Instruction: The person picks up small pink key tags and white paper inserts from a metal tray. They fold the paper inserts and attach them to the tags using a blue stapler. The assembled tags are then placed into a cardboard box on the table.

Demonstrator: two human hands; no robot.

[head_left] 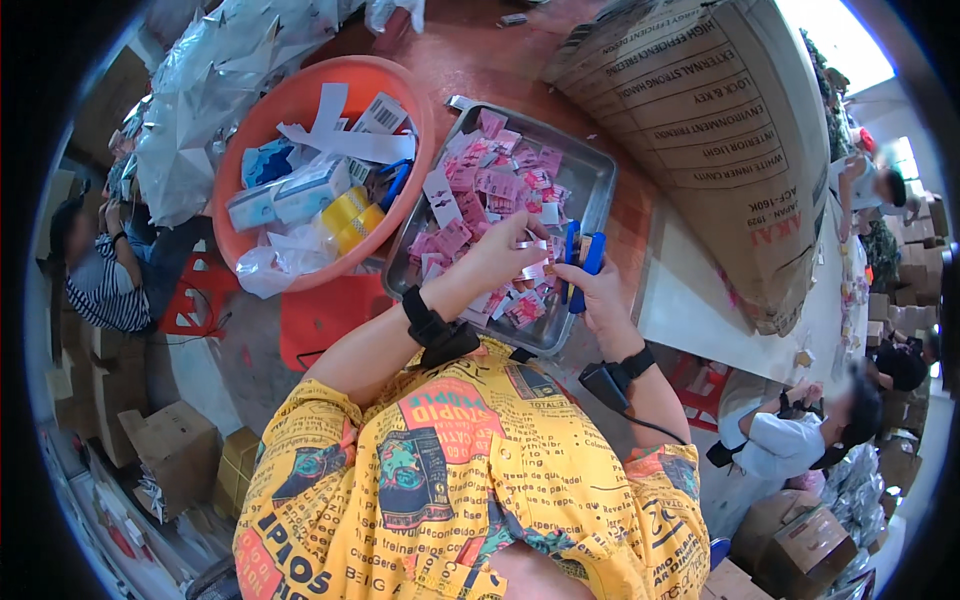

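Note:
My right hand (601,296) is wrapped round a blue stapler (594,262), whose two arms point away from me. Close beside it, my left hand (497,252) pinches a small pink-and-white card (537,268) near the stapler's side. Both hands are over the right part of a metal tray (606,165). Loose pink printed cards (500,183) lie heaped in the tray, with a longer white card strip (441,197) at its left. My fingers partly hide the held card.
An orange-red basin (228,180) holds boxes, yellow tape rolls (352,220), paper and plastic. A large carton (700,140) stands at the far right. A red stool (325,325) is at the near left. Other people sit at both sides, among cartons.

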